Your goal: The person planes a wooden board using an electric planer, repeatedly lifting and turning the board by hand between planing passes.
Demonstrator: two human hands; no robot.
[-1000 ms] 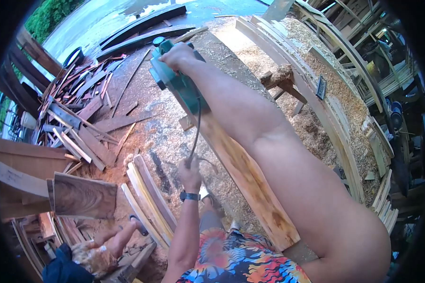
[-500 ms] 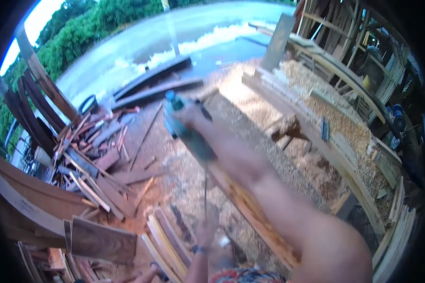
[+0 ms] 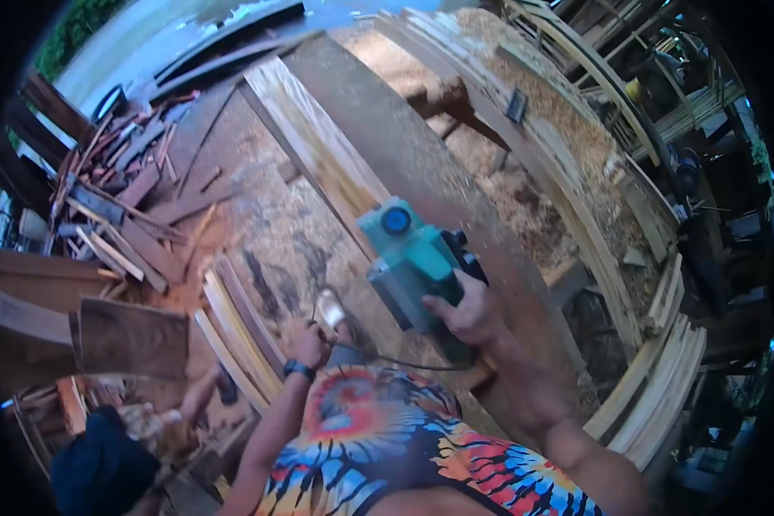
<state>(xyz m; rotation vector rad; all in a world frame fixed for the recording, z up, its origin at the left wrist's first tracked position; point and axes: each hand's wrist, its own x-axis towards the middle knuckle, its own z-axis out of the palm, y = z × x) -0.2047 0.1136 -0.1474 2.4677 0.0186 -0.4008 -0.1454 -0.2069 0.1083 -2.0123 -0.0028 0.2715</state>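
Observation:
My right hand [image 3: 471, 311] is wrapped round the handle of a green electric planer [image 3: 411, 262] with a blue knob at its front. The planer sits on a long wooden plank [image 3: 318, 142], near the end closest to my body. Streaks of yellow and pale wood show on the plank's upper face beyond the tool. My left hand [image 3: 310, 346], with a dark band at its wrist, is closed round the black power cord [image 3: 408, 366]. From there the cord curves in front of my shirt to the planer's rear.
Scrap wood [image 3: 138, 172] is heaped at the left. Curved boards [image 3: 236, 331] lie beside my left arm, and more boards [image 3: 662, 396] are stacked at the right. Sawdust [image 3: 542, 198] covers the ground. Another person in a dark cap [image 3: 103, 464] is low at the left.
My right hand has drawn the planer back along the plank, from the far end toward my body. My left hand has risen a little with the cord, and the view has tilted down.

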